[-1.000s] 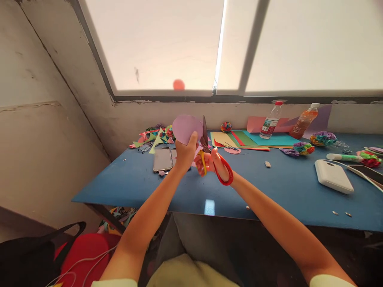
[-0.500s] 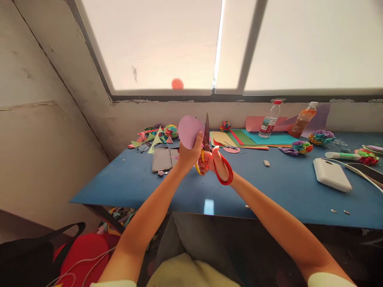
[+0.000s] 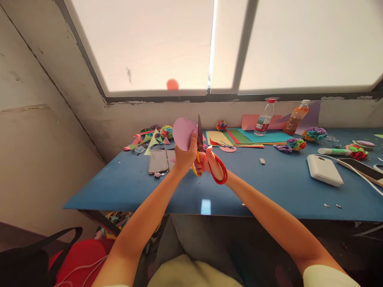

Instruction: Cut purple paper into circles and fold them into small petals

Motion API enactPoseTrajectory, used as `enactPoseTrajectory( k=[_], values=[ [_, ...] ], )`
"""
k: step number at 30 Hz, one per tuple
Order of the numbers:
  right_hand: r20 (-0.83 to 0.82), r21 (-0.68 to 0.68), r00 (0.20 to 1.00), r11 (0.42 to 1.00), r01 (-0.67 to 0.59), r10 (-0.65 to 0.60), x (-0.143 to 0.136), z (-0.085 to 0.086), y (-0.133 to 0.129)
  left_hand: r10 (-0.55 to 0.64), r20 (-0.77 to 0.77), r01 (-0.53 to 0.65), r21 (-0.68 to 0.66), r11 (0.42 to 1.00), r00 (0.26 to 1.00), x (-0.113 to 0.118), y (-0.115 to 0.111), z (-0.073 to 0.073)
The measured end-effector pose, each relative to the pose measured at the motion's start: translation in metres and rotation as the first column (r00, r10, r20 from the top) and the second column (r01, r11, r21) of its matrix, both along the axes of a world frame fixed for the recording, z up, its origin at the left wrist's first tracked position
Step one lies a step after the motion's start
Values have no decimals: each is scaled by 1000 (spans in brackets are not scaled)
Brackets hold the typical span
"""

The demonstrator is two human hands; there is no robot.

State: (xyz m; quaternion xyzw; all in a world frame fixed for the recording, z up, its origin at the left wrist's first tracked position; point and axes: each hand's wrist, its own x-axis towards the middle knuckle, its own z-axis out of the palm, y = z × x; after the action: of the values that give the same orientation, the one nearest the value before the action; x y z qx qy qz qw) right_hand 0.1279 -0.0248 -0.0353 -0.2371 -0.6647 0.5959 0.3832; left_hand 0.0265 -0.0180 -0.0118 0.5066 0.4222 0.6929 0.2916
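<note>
Above bench (image 3: pixel 137 189), I have lilac paper disc (image 3: pixel 182 133) nearer scissors (image 3: pixel 199 129) than second ago; rim within cutting reach, I judge. Left hand (image 3: pixel 184 156) pinches disc, grip closed; right hand (image 3: pixel 212 164) curls round scissors' handles, blade gap unclear. Disc looks flat, round, smooth-edged.

On my feed I see a round lilac paper disc (image 3: pixel 182 132) held up, its flat face toward me; yellow-handled metal scissors (image 3: pixel 200 133) stand at its right edge, one dark blade pointing upward.
</note>
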Motion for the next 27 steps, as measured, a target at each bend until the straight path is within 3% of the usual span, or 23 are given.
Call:
enactPoseTrajectory(
  k=[15, 22, 27],
  values=[
    [-99, -30, 995, 1000, 4, -7, -5, -7, 0, 52, -69, -56, -66, 996, 996, 0, 1, -1],
    [-156, -25, 987, 999, 24, -27, -10, -13, 1, 33, 2, -33, -55, 998, 999, 3, 0, 2],
    [-153, -32, 987, 999, 38, -43, -10, -12, -1, 23, -32, -25, -62, 998, 999, 2, 3, 0]
  ],
)
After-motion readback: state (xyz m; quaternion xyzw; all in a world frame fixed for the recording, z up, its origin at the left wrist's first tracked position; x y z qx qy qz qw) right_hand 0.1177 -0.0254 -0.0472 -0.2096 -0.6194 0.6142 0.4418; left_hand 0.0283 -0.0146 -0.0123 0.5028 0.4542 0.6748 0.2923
